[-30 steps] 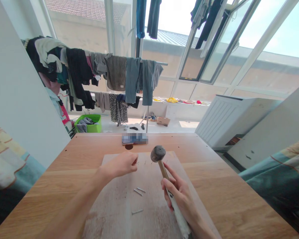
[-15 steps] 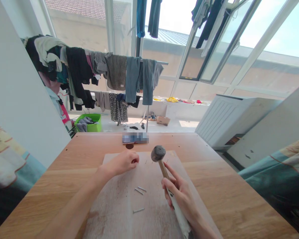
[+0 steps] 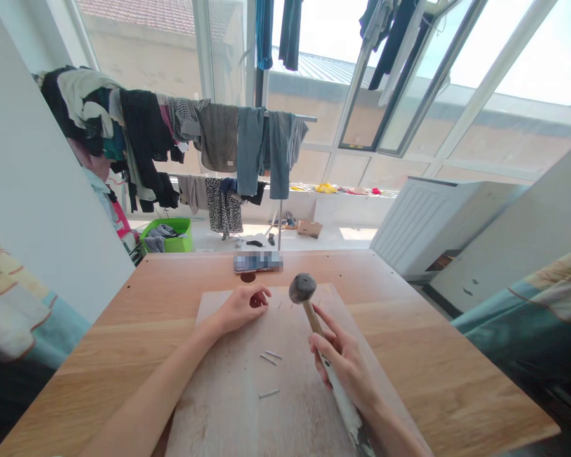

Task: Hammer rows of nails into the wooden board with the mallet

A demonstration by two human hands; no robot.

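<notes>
My right hand [image 3: 340, 355] grips a hammer [image 3: 318, 324] by its pale, worn handle, with the index finger stretched along the shaft. The dark, rounded hammer head [image 3: 302, 288] is raised over the far part of a whitish wooden board [image 3: 219, 393]. At the board's far left, my left hand [image 3: 242, 308] has its thumb and fingers apart, with nothing visible between them. Just right of it, thin nails [image 3: 280, 304] stand upright in the board, some partly behind the hammer. Nearer to me lie two loose nails [image 3: 268, 360] close together and a single nail [image 3: 269, 393].
The board rests on a wood-grain table [image 3: 433, 336]. A phone [image 3: 257, 261] lies by the far edge, next to a dark round hole [image 3: 248, 277]. Beyond stand a clothes rack [image 3: 304, 119] with laundry and a green basket [image 3: 183, 243]. Curtains [image 3: 528, 311] hang on both sides.
My left thumb and fingers have parted from a closed pinch, and the hand has shifted slightly right. My right hand still holds the hammer in nearly the same place. The view has tilted a little.
</notes>
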